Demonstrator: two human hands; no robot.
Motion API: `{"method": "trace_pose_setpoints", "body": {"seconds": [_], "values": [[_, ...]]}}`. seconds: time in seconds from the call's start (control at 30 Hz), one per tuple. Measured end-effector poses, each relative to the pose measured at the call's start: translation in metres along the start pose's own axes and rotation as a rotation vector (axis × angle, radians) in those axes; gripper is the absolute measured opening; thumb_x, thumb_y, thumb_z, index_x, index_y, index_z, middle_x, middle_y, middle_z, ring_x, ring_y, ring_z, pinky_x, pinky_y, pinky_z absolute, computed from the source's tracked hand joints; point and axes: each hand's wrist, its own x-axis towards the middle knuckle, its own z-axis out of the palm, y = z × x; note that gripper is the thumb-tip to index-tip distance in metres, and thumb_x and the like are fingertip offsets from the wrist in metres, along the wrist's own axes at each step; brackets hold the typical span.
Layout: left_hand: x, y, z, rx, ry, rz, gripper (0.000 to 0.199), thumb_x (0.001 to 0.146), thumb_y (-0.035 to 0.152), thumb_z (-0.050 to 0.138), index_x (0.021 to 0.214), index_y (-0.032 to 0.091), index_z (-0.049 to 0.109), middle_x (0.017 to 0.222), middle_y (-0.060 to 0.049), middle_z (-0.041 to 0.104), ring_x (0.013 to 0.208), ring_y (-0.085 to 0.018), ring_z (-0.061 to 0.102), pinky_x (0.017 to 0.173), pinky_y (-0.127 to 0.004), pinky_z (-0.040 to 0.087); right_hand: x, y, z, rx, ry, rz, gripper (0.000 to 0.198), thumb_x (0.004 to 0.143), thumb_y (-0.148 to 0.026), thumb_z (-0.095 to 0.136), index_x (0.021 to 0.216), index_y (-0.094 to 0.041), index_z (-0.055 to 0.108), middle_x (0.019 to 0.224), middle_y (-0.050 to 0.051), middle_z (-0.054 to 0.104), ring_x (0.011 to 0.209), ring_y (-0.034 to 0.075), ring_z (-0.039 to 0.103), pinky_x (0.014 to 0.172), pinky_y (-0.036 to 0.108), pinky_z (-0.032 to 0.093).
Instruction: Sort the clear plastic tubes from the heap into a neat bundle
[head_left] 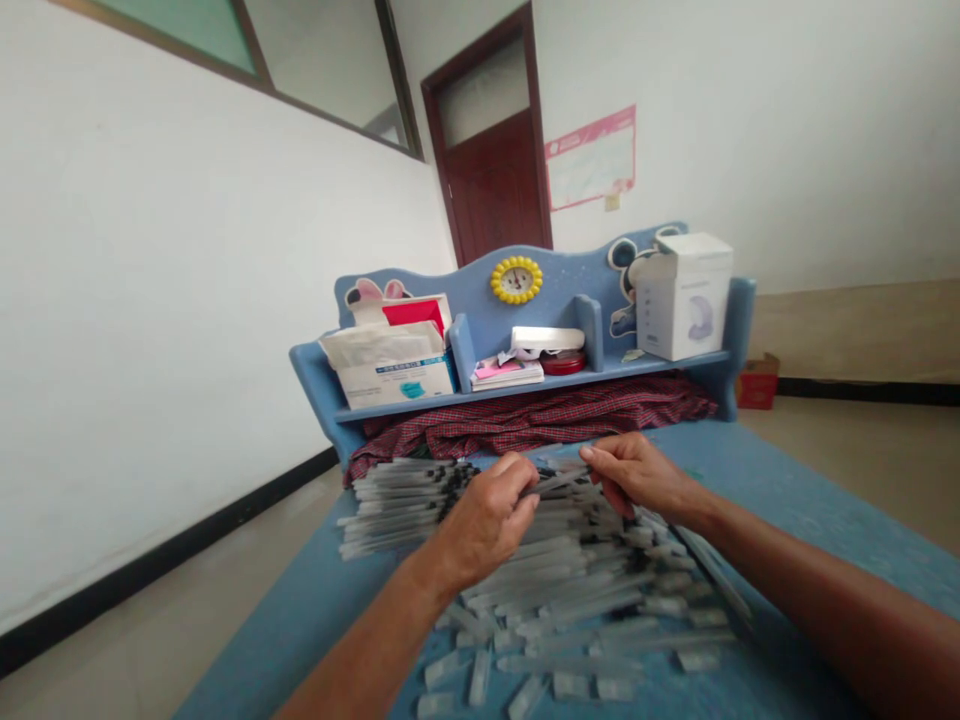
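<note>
Here we are: my left grip [487, 515], one slim translucent tube [559, 482], my right grip [634, 472], all just above the pile!
From the left, stacked tubes [394, 505] lie on the blue surface [300, 620], dark ends rightward; my left fist closes round one end of the tube, loose tubes [555, 565] spread below, short clear pieces [571, 687] nearer me, and my right thumb and fingers pinch the other end.

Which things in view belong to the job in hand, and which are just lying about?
In the job:
slim tube between left hand and right hand
spread-out translucent tubes
short clear pieces

Apparently just lying about:
flower clock
white box
checked cloth
</note>
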Motion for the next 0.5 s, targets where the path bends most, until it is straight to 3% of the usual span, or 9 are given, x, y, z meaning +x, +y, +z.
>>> {"method": "trace_pose_setpoints", "body": {"seconds": [0.5], "values": [[-0.016, -0.007, 0.009, 0.142, 0.084, 0.103, 0.014, 0.088, 0.009, 0.04, 0.094, 0.017, 0.049, 0.093, -0.007, 0.055, 0.091, -0.018, 0.055, 0.081, -0.03, 0.047, -0.003, -0.006, 0.009, 0.058, -0.111, 0.023, 0.045, 0.081, -0.058, 0.045, 0.064, -0.016, 0.049, 0.035, -0.006, 0.049, 0.026, 0.006, 0.039, 0.03, 0.016, 0.026]]}}
